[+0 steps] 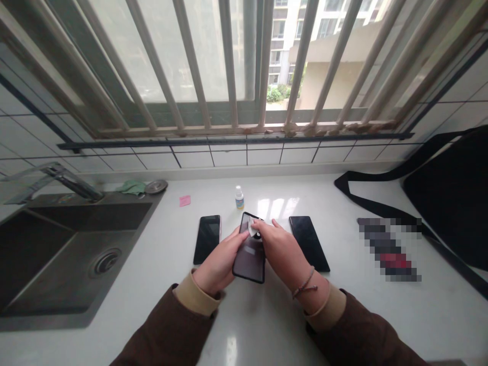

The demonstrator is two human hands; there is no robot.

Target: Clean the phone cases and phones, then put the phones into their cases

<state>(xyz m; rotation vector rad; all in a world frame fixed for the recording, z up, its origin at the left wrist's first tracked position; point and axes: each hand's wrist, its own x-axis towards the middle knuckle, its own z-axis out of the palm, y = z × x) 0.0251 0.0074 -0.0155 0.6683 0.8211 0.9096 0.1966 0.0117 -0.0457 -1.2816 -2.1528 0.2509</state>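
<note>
My left hand (220,258) is wrapped around the left side of a dark smartphone (248,264), holding it tilted over the white counter. Pinched in my right hand (281,245) is a small white wipe (251,226), pressed on the phone's upper part; fingers hide some of it. A second phone (208,238) lies flat, dark face up, just left of my hands. To the right, a larger black phone or small tablet (309,244) lies partly behind my right wrist. Beyond the held phone stands a small white spray bottle (239,199) with a blue and yellow label.
On the left is a dark sink (82,317) with a faucet (72,182), a green cloth (131,187) and a metal strainer (156,186). A pink note (185,201) lies on the counter (168,284). A black bag (450,188) with its strap sits right, near a pixelated item (389,249).
</note>
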